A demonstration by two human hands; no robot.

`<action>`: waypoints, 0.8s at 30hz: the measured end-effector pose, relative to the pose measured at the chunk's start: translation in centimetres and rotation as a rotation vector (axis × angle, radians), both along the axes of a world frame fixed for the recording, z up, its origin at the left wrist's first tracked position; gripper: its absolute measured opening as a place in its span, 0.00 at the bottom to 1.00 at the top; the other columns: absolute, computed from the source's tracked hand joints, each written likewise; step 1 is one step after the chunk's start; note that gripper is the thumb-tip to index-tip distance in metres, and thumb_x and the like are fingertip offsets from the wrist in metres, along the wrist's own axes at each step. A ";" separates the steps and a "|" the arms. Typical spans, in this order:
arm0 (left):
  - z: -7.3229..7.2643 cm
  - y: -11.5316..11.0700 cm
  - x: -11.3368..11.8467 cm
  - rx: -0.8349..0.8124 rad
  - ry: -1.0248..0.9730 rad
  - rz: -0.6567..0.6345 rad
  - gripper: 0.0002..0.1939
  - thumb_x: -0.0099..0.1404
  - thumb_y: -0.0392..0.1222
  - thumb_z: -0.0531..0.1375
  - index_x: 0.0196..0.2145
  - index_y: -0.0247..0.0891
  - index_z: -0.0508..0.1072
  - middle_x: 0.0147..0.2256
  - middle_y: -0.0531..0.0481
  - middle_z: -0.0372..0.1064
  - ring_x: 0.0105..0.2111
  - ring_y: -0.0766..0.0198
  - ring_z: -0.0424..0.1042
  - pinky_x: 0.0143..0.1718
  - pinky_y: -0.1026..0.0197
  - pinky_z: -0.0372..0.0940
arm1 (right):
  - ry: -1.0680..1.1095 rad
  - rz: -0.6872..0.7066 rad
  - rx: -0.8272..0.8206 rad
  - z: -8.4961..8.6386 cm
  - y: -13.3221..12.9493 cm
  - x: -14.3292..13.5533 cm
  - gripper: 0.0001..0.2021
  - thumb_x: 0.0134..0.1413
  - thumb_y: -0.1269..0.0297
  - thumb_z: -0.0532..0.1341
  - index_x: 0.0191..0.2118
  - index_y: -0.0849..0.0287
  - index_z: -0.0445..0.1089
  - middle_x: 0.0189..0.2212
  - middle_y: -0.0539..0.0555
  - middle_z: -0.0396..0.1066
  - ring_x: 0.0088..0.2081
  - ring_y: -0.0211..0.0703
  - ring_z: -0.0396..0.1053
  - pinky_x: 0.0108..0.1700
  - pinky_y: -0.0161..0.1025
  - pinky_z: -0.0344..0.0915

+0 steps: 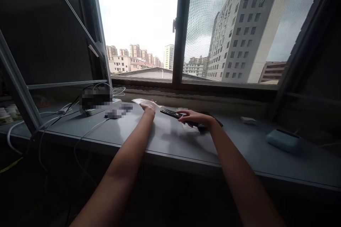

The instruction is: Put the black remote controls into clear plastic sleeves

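Observation:
A black remote control [170, 113] with several buttons is held above the table by my right hand [196, 117], its far end pointing left. The fingers are closed around its near part. At the left, my left hand [149, 107] grips a thin, whitish, partly see-through sheet or bag [139, 101]; which of the two I cannot tell. Beneath and behind my right wrist lies a dark flat object [217, 121], mostly hidden. Some pale, see-through material [186, 127] shows under my right hand, too blurred to name.
A grey table [170, 145] runs below a window. White cables [92, 133] and blurred-out items lie at left, beside a metal frame [20, 81]. A blue-grey rounded case [282, 139] and a small white box [248, 120] sit at right.

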State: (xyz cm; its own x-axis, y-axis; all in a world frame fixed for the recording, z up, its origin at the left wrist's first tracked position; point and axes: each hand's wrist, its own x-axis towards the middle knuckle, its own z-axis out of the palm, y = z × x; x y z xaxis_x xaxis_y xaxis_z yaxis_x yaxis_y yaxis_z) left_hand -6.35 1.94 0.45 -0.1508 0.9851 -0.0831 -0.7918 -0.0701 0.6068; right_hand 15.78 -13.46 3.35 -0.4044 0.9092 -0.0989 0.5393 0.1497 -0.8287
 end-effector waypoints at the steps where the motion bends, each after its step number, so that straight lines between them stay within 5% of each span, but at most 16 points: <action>1: 0.1 -0.2 0.2 -0.025 -0.020 0.024 0.36 0.72 0.53 0.29 0.52 0.38 0.70 0.31 0.37 0.71 0.34 0.49 0.75 0.33 0.49 0.70 | 0.007 -0.009 0.007 -0.1 0.0 0.0 0.33 0.56 0.60 0.64 0.66 0.57 0.56 0.27 0.46 0.65 0.21 0.30 0.58 0.23 0.30 0.58; 4: 0.7 -0.9 1.0 -0.047 -0.057 0.039 0.33 0.73 0.56 0.32 0.51 0.37 0.69 0.32 0.39 0.71 0.33 0.53 0.74 0.35 0.53 0.69 | 0.028 -0.049 0.012 -0.1 0.0 -0.2 0.33 0.57 0.61 0.64 0.66 0.58 0.55 0.27 0.46 0.66 0.21 0.30 0.58 0.22 0.30 0.57; 10: 1.4 -2.5 3.3 0.026 -0.025 -0.126 0.34 0.72 0.62 0.35 0.54 0.34 0.66 0.36 0.42 0.70 0.31 0.59 0.72 0.35 0.59 0.68 | 0.079 -0.098 0.051 -0.4 0.2 -1.1 0.30 0.57 0.61 0.65 0.63 0.56 0.57 0.26 0.46 0.66 0.19 0.30 0.59 0.20 0.29 0.56; 17: 1.5 -3.3 4.6 0.002 0.004 -0.120 0.30 0.74 0.59 0.38 0.57 0.36 0.65 0.33 0.45 0.70 0.29 0.61 0.72 0.30 0.62 0.68 | 0.176 -0.242 0.140 -1.8 1.4 -2.2 0.43 0.56 0.62 0.66 0.69 0.59 0.40 0.24 0.44 0.67 0.18 0.32 0.60 0.18 0.30 0.56; 24: 1.6 -4.0 5.6 0.079 -0.060 -0.250 0.32 0.71 0.63 0.40 0.46 0.34 0.70 0.24 0.46 0.68 0.20 0.61 0.69 0.27 0.59 0.69 | 0.227 -0.237 0.165 -3.1 2.5 -3.0 0.44 0.54 0.58 0.67 0.69 0.57 0.42 0.24 0.45 0.67 0.18 0.33 0.61 0.17 0.30 0.57</action>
State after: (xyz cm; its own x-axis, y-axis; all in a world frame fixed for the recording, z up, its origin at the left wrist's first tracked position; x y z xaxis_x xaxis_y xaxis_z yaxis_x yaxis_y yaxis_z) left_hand -0.78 -2.06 2.00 0.1006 0.9949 -0.0060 -0.8250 0.0868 0.5585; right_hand 12.82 -10.93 0.20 -0.1753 0.9766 0.1249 0.3803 0.1842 -0.9064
